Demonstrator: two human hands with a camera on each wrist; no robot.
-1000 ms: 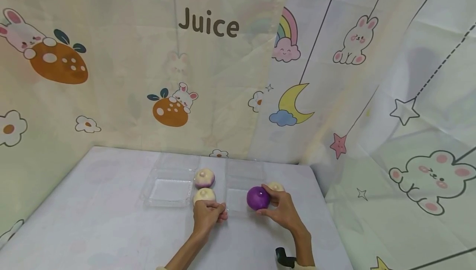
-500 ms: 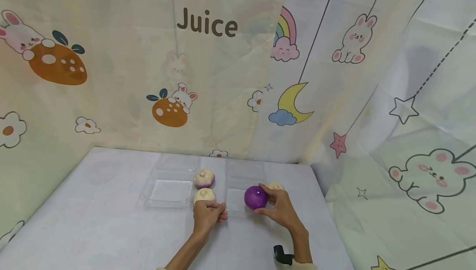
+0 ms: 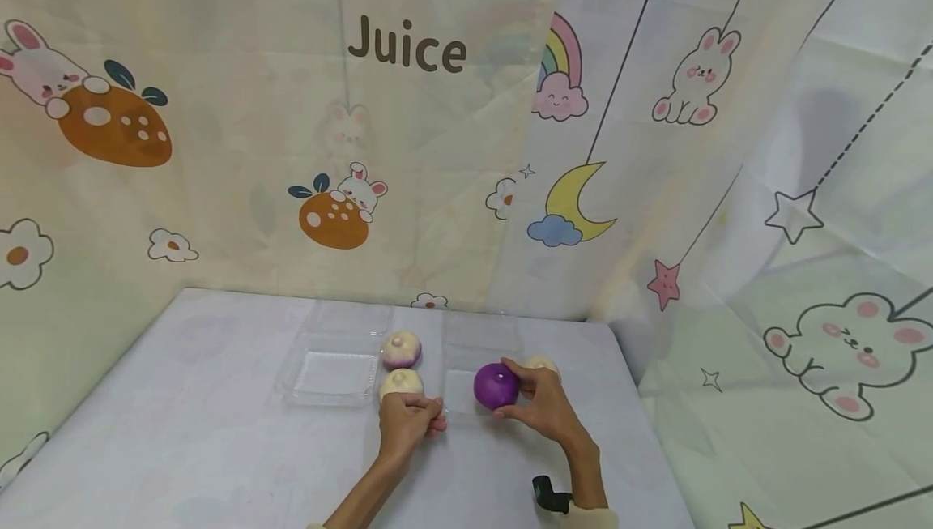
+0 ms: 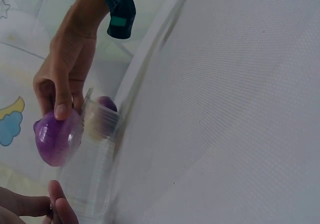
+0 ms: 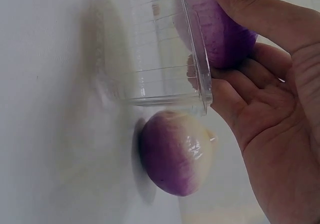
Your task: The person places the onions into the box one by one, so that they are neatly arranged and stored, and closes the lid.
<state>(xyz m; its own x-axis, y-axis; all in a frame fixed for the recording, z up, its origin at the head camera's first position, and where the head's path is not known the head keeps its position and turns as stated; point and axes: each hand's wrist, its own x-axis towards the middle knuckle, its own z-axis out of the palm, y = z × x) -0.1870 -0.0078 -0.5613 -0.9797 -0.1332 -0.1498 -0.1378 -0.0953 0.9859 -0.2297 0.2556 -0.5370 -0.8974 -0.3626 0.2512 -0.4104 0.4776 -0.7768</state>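
Note:
My right hand [image 3: 548, 407] holds a purple onion [image 3: 496, 386] between thumb and fingers, over the right clear plastic box [image 3: 461, 406]. In the right wrist view this onion [image 5: 227, 31] overlaps the box's ribbed side wall [image 5: 160, 81]. My left hand [image 3: 408, 424] is at that box's near left corner, thumb and fingertips pinching its rim; the left wrist view shows the thumb against the fingers [image 4: 59, 201]. Right of the box, partly behind my right hand, sits a cream-and-purple onion [image 3: 543, 364]. Two more, a far onion [image 3: 402, 348] and a near onion [image 3: 401, 381], sit between the boxes.
A second clear plastic box [image 3: 334, 375] stands at the left with its lid [image 3: 350, 318] folded back. The right box's lid [image 3: 481, 330] also lies back. A white cloth covers the table [image 3: 219, 432]; printed curtains [image 3: 437, 148] rise behind and beside it.
My right hand has moved a little to the left with the purple onion, farther over the right box. My left hand and the other onions have stayed in place.

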